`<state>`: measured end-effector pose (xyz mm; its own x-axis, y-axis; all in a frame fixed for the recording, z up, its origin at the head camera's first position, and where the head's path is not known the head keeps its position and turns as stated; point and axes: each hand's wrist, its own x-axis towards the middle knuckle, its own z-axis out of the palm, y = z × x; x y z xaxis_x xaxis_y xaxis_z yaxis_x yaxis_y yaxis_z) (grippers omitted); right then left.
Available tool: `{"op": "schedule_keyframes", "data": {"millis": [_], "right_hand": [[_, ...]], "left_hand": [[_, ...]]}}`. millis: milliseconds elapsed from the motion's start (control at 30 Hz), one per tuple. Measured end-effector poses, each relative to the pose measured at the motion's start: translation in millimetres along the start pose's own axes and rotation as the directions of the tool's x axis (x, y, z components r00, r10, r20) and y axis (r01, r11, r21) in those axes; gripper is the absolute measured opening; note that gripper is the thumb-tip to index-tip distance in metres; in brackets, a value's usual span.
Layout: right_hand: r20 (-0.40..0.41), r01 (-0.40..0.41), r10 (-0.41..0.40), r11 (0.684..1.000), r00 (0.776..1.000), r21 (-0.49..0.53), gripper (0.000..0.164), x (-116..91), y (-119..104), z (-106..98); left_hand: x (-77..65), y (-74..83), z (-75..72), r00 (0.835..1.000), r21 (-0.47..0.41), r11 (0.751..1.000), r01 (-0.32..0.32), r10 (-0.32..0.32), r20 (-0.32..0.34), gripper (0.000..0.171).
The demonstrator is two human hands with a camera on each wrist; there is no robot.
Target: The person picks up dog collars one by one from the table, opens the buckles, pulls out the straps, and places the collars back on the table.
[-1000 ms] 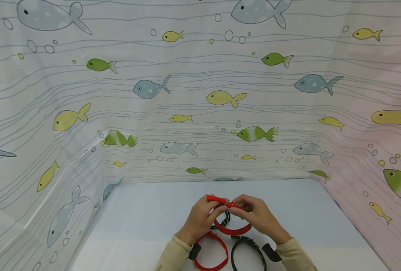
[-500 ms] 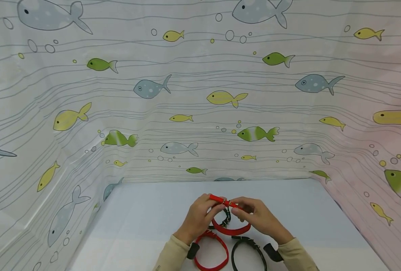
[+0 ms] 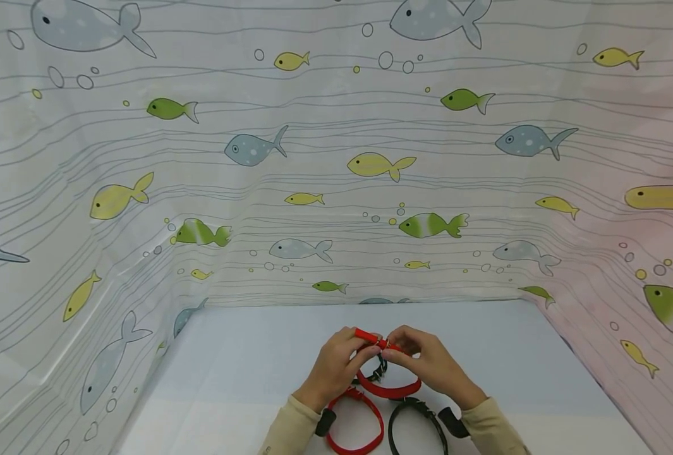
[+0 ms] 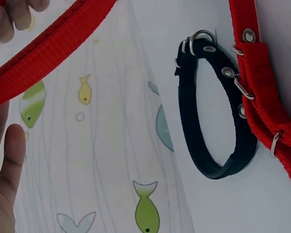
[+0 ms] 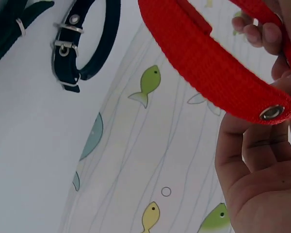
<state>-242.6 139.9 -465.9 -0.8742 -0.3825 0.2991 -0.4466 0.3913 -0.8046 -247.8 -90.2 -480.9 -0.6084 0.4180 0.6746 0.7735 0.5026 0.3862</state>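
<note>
Both hands hold a red buckled collar (image 3: 390,390) raised over the table, its band hanging in a loop beneath them. My left hand (image 3: 334,361) grips the strap near the metal buckle, with a straight red end sticking up past its fingers. On the other side of the buckle, my right hand (image 3: 431,363) pinches the strap between thumb and fingers. In the right wrist view the held collar (image 5: 194,58) shows a metal eyelet close to the right hand (image 5: 266,165). The left wrist view catches only part of the left hand (image 4: 7,160) beside the band.
On the white table (image 3: 245,354) lie a second red collar (image 3: 378,417) at front left and a black collar (image 3: 392,430) at front right. Another black collar (image 3: 383,366) lies behind the held loop. A fish-print sheet (image 3: 342,126) surrounds the table.
Both hands stay around the buckle of the red collar. The right hand's fingers have shifted slightly on the strap, and the hanging band now sits a little lower. The collars on the table have not moved.
</note>
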Motion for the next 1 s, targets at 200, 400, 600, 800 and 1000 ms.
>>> {"op": "schedule_keyframes", "data": {"millis": [200, 400, 600, 800, 1000], "right_hand": [[0.043, 0.0, -0.002, 0.999, 0.999, 0.034, 0.019, -1.2, 5.9, -3.4], [0.051, 0.024, -0.023, 1.0, 0.998, -0.016, 0.022, -1.4, 5.9, -3.7], [-0.013, 0.047, -0.048, 0.997, 0.999, -0.068, 0.022, 1.3, 0.4, 1.1], [-0.034, 0.066, -0.067, 0.998, 0.997, -0.012, 0.015, 1.4, 0.2, 0.5], [0.001, 0.025, -0.025, 0.999, 1.0, 0.036, 0.019, -2.1, 2.6, -5.1]], "left_hand": [[-0.5, -1.0, 0.0, 1.0, 0.001, 1.0, -0.018, 0.018, -0.006, 0.021], [-0.8, -3.5, -0.5, 0.998, 0.021, 0.998, -0.057, 0.058, -0.028, 0.015], [0.4, -2.9, -0.1, 0.995, 0.019, 0.995, -0.094, 0.095, -0.038, 0.012], [1.3, -1.0, 0.5, 0.995, 0.018, 0.996, -0.088, 0.088, -0.038, 0.013], [2.0, -0.1, -2.7, 0.999, 0.011, 0.999, -0.043, 0.043, -0.026, 0.013]]}}
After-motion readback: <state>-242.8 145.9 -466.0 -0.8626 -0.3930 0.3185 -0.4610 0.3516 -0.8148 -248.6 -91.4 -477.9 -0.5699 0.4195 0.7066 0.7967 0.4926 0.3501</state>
